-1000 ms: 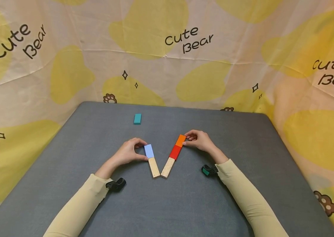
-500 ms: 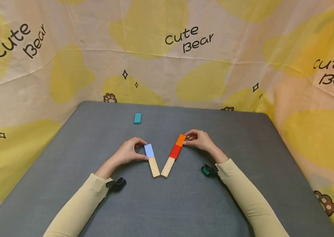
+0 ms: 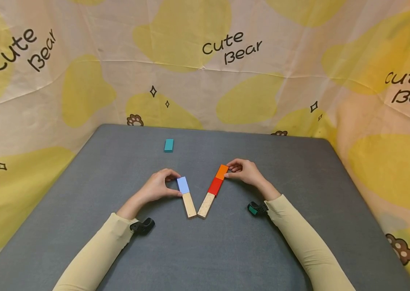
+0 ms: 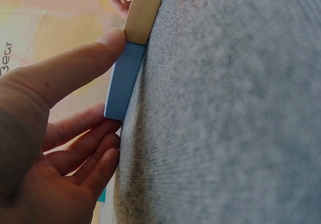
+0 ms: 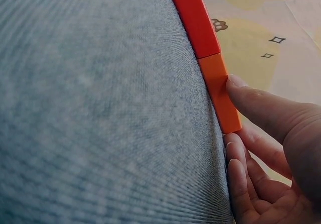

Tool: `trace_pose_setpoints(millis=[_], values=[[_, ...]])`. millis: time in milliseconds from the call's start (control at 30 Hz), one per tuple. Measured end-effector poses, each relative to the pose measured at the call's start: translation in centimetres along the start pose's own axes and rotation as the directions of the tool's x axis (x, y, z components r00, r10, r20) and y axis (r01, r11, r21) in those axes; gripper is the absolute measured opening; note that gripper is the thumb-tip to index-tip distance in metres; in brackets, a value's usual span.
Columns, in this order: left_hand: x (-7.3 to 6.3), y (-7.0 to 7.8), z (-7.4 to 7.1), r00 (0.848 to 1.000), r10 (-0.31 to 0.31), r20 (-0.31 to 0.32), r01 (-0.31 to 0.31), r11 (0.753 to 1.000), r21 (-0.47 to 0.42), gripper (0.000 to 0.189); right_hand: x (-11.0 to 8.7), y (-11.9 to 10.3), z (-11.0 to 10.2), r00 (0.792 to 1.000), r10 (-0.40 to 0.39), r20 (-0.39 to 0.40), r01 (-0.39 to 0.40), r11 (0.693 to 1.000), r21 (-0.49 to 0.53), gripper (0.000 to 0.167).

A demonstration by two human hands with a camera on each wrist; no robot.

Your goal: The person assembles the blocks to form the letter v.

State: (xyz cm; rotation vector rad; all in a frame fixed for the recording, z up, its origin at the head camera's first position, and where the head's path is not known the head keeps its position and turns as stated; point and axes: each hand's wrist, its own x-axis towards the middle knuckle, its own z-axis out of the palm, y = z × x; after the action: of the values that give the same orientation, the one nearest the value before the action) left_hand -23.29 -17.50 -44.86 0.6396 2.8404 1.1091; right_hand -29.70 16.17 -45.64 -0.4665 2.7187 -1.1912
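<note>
My left hand [image 3: 157,187] pinches a light blue block [image 3: 183,185] between thumb and fingertips; the left wrist view has the thumb by its joint with a plain wooden block [image 3: 190,205] and the fingers at its far end. On the right, an orange block [image 3: 221,172], a red block [image 3: 215,186] and a second plain wooden block [image 3: 206,206] lie end to end in a slanting row. The two rows form a V, their near ends close together. With thumb on its side and a finger at its far end, my right hand [image 3: 244,173] holds the orange block.
A teal block [image 3: 169,146] lies by itself farther back on the grey table [image 3: 205,258]. Printed cloth [image 3: 175,48] hangs behind and beside the table. Dark straps with small devices are on both wrists.
</note>
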Motion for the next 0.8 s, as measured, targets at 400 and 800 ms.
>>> trace_pose_setpoints(millis=[400,800], values=[[0.07,-0.1,0.06,1.0,0.004,-0.002,-0.004,1.0,0.018,0.057,0.05,0.08,-0.02,1.0,-0.002,0.002,0.002,1.0,-0.003,0.041],[0.08,0.0,-0.04,1.0,-0.02,0.005,0.02,1.0,-0.014,0.055,0.14,0.23,0.0,1.0,-0.005,0.003,0.005,1.0,-0.011,0.042]])
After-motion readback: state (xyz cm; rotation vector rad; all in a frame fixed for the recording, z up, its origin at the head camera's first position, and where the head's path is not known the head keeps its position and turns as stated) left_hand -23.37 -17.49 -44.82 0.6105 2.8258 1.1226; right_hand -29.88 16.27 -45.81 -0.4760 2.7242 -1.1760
